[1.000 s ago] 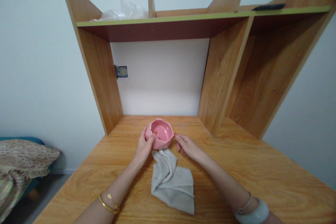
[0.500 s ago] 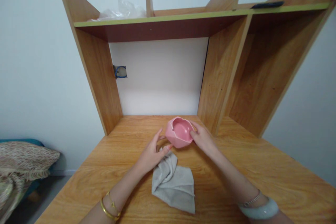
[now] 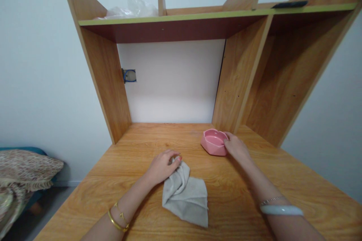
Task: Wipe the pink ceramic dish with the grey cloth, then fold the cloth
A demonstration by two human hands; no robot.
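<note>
A pink faceted ashtray [image 3: 210, 147] is at the back of the wooden desktop, upright and apparently resting on it. My right hand [image 3: 236, 147] grips its right side, thumb over the inner rim and fingers behind the outer wall. Lower and to the left, a crumpled grey cloth [image 3: 188, 199] lies on the desk. My left hand [image 3: 161, 166] is at the cloth's upper left corner, fingers loosely bent and thumb apart from them, touching or just above the fabric. I see nothing held in it.
A wooden shelf unit [image 3: 243, 79] stands on the desktop [image 3: 118, 180]. Its upper board [image 3: 192, 16] bears a clear plastic bag [image 3: 131, 9] and a dark flat object [image 3: 290, 4]. An uncovered wall socket box [image 3: 130, 75] shows behind. Patterned fabric [image 3: 28, 169] lies at left.
My right hand has carried the ashtray to the right and levelled it from a tilt. My left hand has come off the ashtray and lowered toward the cloth.
</note>
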